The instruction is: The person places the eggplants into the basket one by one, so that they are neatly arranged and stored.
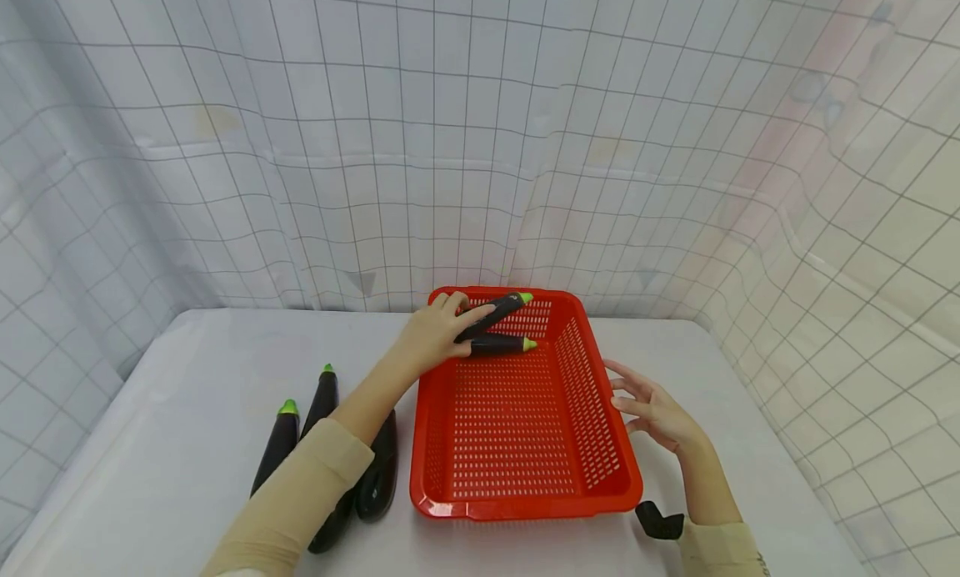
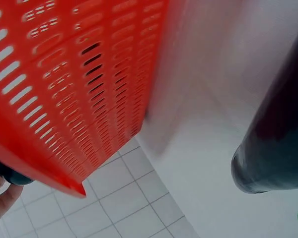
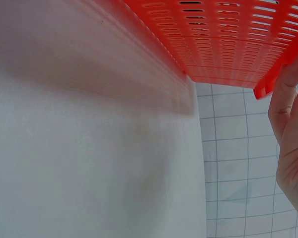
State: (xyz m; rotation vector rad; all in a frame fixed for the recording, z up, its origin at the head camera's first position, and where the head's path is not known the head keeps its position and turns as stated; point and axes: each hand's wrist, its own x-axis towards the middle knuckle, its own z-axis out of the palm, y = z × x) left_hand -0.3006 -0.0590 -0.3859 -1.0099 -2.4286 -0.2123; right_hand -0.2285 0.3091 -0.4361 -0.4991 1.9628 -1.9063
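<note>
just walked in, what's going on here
A person's left hand grips a dark, glossy, elongated eggplant with a green tip at the far end of a red plastic slotted basket. A second dark eggplant lies in the basket, just beside it. The right hand rests its fingers against the basket's right rim. More dark eggplants lie on the white tabletop left of the basket, partly hidden by the left arm.

Beige cloth sleeves (image 1: 300,485), bare hands (image 1: 662,412)

left sleeve (image 1: 288,498) hiding parts of eggplants (image 1: 280,445), left hand (image 2: 1,202) cropped in left wrist view, basket (image 2: 79,82) too
</note>
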